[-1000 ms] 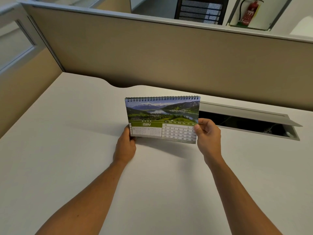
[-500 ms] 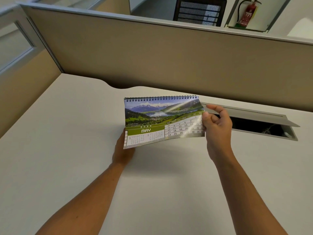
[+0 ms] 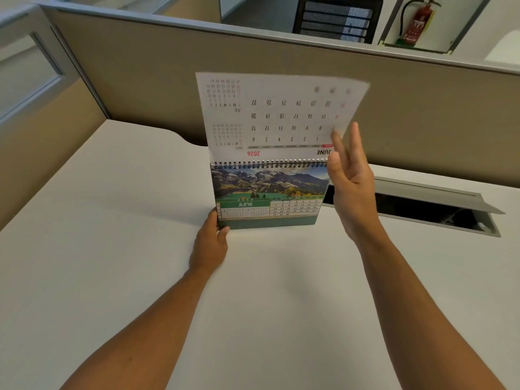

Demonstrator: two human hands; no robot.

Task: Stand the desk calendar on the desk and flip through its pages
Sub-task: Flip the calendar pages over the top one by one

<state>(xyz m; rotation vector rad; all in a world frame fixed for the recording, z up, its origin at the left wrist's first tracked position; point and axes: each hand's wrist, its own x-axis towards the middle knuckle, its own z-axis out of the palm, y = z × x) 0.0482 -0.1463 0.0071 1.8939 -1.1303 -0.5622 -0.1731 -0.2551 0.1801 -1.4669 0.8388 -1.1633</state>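
The spiral-bound desk calendar [image 3: 267, 197] stands upright on the white desk [image 3: 112, 249], showing a mountain photo and a green JUNE page. One page [image 3: 275, 114] is swung up above the spiral, its white back with an upside-down June grid facing me. My left hand [image 3: 209, 243] grips the calendar's lower left corner. My right hand [image 3: 350, 175] is raised at the calendar's right side, fingers spread; its fingertips touch the lifted page's lower right edge.
A beige partition [image 3: 140, 80] rises right behind the calendar. An open cable tray with a raised grey lid [image 3: 439, 198] is set into the desk at the right. A black chair [image 3: 337, 18] and a fire extinguisher [image 3: 419, 21] are beyond the partition.
The MAY page, pinched by my right hand at its lower right corner, has been lifted up over the spiral, uncovering JUNE. My right hand has spread its fingers. My left hand stayed in place.
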